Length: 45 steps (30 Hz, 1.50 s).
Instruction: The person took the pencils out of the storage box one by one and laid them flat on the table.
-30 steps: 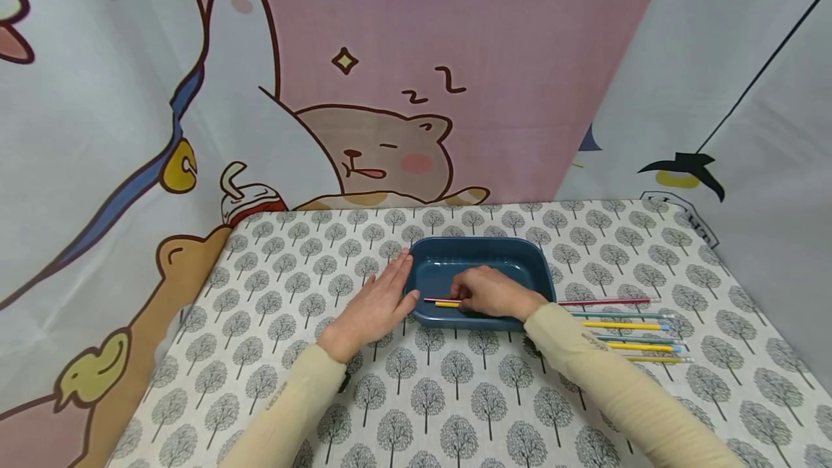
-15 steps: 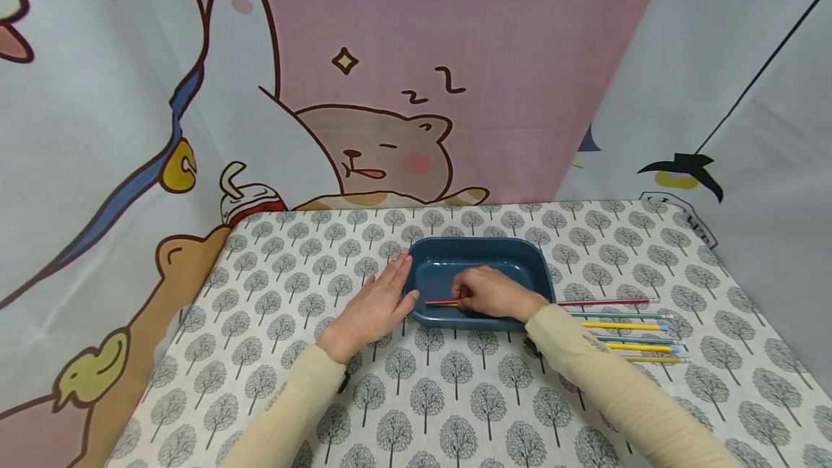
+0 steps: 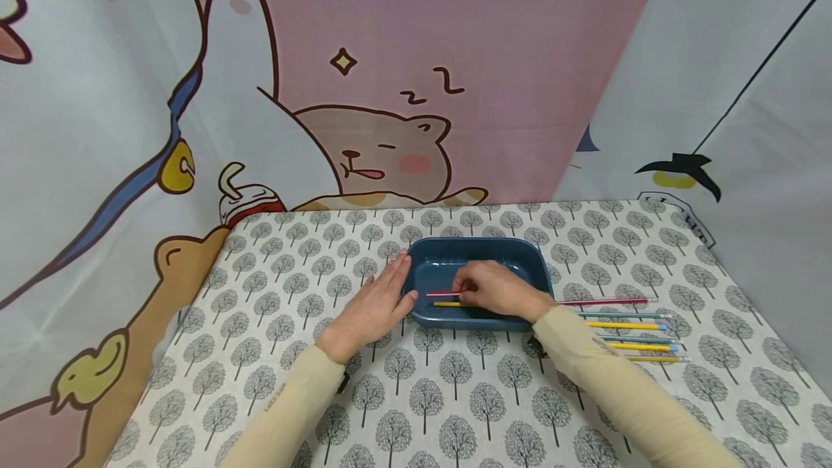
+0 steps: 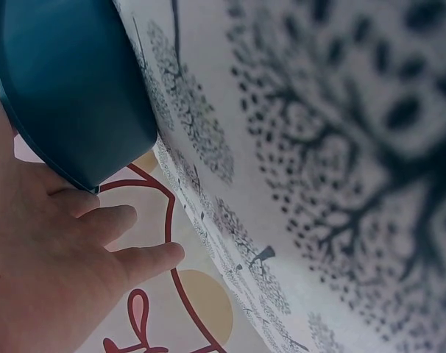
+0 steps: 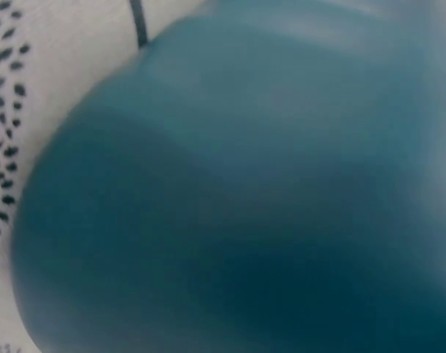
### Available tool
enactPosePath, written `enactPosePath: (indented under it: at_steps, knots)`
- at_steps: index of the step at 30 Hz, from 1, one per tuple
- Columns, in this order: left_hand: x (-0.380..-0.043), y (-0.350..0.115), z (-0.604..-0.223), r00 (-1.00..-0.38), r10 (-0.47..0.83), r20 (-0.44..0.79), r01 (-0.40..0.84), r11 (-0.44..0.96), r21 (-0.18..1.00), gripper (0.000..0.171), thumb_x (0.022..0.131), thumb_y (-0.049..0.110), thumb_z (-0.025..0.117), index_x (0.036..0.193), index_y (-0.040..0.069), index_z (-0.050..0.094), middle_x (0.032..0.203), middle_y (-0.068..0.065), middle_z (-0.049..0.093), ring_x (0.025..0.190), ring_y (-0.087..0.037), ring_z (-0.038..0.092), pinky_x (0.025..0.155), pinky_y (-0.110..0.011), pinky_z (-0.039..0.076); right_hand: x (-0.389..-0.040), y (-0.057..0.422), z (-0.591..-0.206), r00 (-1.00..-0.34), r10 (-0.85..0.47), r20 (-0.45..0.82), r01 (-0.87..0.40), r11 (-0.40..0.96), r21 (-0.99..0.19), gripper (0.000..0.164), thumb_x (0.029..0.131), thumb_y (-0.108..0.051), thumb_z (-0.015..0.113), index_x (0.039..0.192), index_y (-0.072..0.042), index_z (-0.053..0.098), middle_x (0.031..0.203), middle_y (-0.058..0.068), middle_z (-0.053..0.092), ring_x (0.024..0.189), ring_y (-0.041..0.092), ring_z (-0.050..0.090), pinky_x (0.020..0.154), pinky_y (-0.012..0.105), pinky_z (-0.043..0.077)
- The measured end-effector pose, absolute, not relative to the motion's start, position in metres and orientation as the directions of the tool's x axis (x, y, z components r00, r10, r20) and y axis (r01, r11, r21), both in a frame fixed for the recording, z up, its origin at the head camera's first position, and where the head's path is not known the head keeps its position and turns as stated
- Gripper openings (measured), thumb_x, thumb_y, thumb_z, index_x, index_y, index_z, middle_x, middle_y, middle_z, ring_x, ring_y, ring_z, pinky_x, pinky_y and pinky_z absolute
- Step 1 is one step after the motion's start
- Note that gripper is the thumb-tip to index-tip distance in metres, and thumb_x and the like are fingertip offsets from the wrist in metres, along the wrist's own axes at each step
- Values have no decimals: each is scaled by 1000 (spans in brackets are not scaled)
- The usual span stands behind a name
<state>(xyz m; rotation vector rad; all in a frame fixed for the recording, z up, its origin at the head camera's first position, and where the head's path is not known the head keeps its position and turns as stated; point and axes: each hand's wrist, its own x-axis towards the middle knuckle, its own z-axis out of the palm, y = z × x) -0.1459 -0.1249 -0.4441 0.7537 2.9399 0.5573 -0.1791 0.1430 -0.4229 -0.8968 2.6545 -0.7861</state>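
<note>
A dark blue rectangular dish (image 3: 448, 323) stands on the tree-print cloth in the head view. My left hand (image 3: 373, 302) rests against its left rim with fingers straight; in the left wrist view that hand (image 4: 46, 250) touches the dish's edge (image 4: 68, 88). Inside the dish my right hand (image 3: 494, 287) pinches a thin red pencil (image 3: 442, 293), whose left end shows. Just nearer to me, a yellow pencil (image 3: 445, 304) lies in the dish, partly under the hand. Blurred dish wall (image 5: 208, 184) fills most of the right wrist view, where no fingers show.
To the right of the dish, several pencils lie side by side on the cloth: a red pencil (image 3: 611, 301), green ones and yellow ones (image 3: 627, 326). My right forearm covers their left ends. A printed curtain (image 3: 520, 92) hangs behind the table.
The red pencil in my right hand has shifted slightly away from me, and more of the yellow pencil now shows apart from it. My left hand has stayed on the dish's rim.
</note>
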Motion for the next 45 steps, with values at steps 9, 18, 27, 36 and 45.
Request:
enactPosePath:
  at_steps: [9,18,27,36,45]
  knots:
    - [-144,-124,-443,-880,475,27,452,817,358,69,112,42,40,166,6,15,173,-10,11,156,-35,23,119,-63,29,-174,151,-410,-808,-589,2,-491,671,-556,9,94,-10,77,103,-13,77,93,-6,65,82,9,60,75,32,54]
    - [-145,-125,-443,-883,469,16,442,820,365,71,112,43,39,166,6,14,174,-10,9,156,-35,20,120,-64,27,-166,161,-395,-811,-577,100,-528,646,-551,14,93,-9,78,106,-14,77,98,-6,68,86,9,64,77,34,57]
    - [-145,-125,-444,-881,472,15,445,819,361,70,112,43,38,167,7,13,174,-7,6,157,-33,20,120,-63,27,-158,167,-381,-809,-568,148,-544,632,-552,14,94,-11,78,108,-15,78,98,-10,68,86,7,63,76,33,56]
    - [-145,-125,-444,-877,479,28,457,816,353,70,112,43,39,166,6,15,174,-11,10,156,-34,22,119,-64,28,-148,174,-369,-822,-545,169,-535,634,-559,13,95,-11,77,107,-16,78,95,-11,66,84,8,60,74,34,54]
    - [-145,-125,-445,-879,477,26,456,822,341,71,112,46,37,166,7,12,173,-4,2,157,-33,20,120,-63,27,-138,183,-369,-834,-525,169,-522,654,-548,14,95,-13,77,104,-23,78,92,-13,63,77,7,55,68,30,50]
